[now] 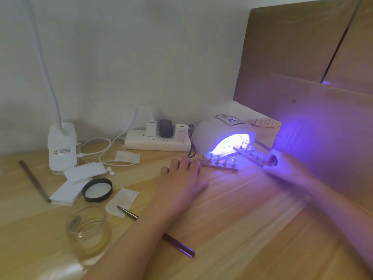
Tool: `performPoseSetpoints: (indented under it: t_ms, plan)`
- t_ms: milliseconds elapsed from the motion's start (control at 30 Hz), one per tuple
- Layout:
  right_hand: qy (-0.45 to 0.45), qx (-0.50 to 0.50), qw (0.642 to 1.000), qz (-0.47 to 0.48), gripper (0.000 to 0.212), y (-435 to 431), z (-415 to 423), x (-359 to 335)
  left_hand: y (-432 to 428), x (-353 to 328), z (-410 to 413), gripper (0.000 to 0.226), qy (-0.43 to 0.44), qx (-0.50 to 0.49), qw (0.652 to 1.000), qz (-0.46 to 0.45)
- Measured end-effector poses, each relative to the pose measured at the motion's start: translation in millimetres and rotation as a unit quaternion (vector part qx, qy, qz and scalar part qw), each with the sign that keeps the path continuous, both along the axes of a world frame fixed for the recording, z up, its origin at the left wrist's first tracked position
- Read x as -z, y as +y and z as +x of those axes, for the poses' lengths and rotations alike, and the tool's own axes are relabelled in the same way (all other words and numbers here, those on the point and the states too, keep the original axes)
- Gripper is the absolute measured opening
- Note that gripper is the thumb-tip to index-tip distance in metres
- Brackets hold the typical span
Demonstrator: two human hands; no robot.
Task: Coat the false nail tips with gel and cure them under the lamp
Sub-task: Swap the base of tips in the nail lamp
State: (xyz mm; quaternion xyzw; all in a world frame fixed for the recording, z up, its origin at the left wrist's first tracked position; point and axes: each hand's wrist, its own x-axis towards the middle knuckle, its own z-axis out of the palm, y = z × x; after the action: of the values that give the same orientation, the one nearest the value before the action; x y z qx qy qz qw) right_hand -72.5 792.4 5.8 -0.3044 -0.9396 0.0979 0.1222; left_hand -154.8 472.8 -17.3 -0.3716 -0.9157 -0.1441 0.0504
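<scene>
Tabletop (242, 215) of pale wood meets white wall (141, 57); lamp (220, 128) tints cardboard (302, 63) violet.

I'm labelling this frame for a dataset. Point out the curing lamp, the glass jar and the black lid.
curing lamp (214, 130), head view, on its white dome.
glass jar (89, 243), head view, on its clear side wall.
black lid (97, 189), head view, on its pale inner face.

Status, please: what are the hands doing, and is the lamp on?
Left hand flat on table, open. Right hand grips nail-tip strip at lit lamp's mouth. Second strip lies just before the lamp.
</scene>
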Motion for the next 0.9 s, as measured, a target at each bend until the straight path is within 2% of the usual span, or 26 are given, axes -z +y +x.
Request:
performPoseSetpoints:
  t_ms: [200,533,667,800,900]
  plan:
    - [-0.007,0.068,0.996,0.060,0.026,13.9,23.9,-2.8,-0.9,-0.2,-0.3,0.045,0.004,0.010,1.000,0.006]
    - [-0.002,0.172,0.984,0.043,0.037,8.7,-33.1,-4.4,-0.2,-1.2,0.6,0.045,-0.004,0.009,1.000,0.008]
    - [0.023,0.190,0.981,0.038,0.035,4.8,-51.5,-0.8,-0.3,-0.8,0.2,0.046,-0.004,0.010,1.000,0.008]
    - [0.080,0.127,0.989,0.016,0.027,4.9,-52.0,6.1,-0.3,0.0,-0.6,0.046,0.000,0.010,1.000,0.011]
    - [0.148,0.008,0.988,-0.037,0.014,16.6,-35.7,11.4,0.7,1.4,-1.8,0.044,0.000,0.008,1.000,0.012]
